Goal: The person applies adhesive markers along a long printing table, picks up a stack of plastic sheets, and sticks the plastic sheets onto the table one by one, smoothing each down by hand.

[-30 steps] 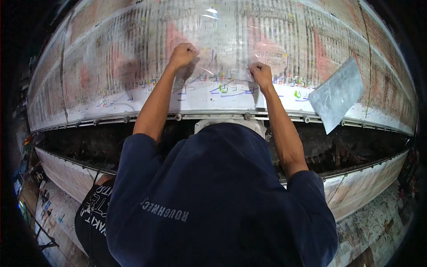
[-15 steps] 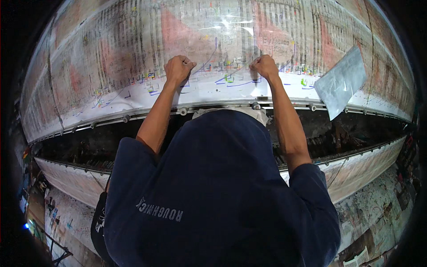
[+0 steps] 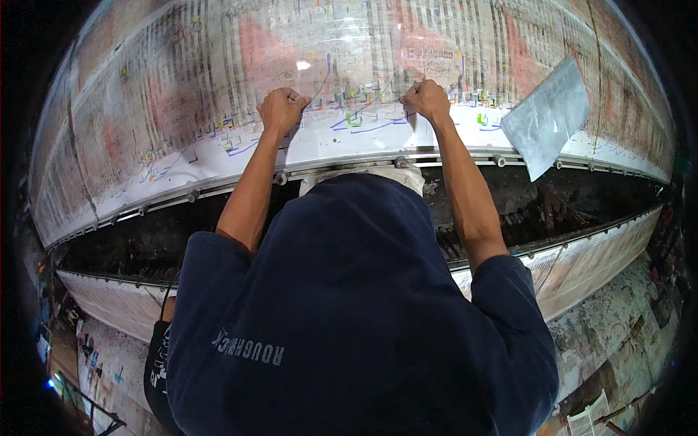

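Long stained tables (image 3: 167, 91) and a paint-spattered floor (image 3: 607, 327) show a workshop.

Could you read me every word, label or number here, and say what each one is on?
I won't copy wording, but here is where it stands:
Navy shirt: light grey lettering, upside down, large enough to read.
Black garment, lower left: white lettering, partly hidden, unreadable.
Shiny work surface: faint lettering; coloured marks too small to read.
Printed paper, lower right: too small.

Anything in hands (image 3: 283, 110) too small to tell. Co-worker (image 3: 155, 374) mostly hidden behind navy shirt (image 3: 363, 305); shirt cut off below.
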Action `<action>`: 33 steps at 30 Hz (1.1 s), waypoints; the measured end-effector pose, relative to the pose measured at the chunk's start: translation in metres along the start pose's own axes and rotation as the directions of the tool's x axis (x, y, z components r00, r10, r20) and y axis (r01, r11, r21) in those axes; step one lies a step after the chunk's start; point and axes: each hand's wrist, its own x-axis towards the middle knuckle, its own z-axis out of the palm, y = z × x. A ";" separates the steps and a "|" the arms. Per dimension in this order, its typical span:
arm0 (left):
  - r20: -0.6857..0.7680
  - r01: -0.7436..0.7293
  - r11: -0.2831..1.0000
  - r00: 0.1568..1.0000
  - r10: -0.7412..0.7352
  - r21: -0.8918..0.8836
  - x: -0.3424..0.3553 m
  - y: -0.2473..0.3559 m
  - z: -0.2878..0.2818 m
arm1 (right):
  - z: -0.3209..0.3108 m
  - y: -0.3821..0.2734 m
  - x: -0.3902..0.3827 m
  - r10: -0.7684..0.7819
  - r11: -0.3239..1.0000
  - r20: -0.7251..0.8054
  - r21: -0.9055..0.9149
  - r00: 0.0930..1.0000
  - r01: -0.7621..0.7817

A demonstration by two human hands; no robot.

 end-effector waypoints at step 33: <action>-0.188 0.000 0.999 0.982 0.008 0.047 -0.013 0.022 0.021 | 0.007 -0.043 -0.033 -0.255 0.935 -0.395 -0.332 0.883 0.122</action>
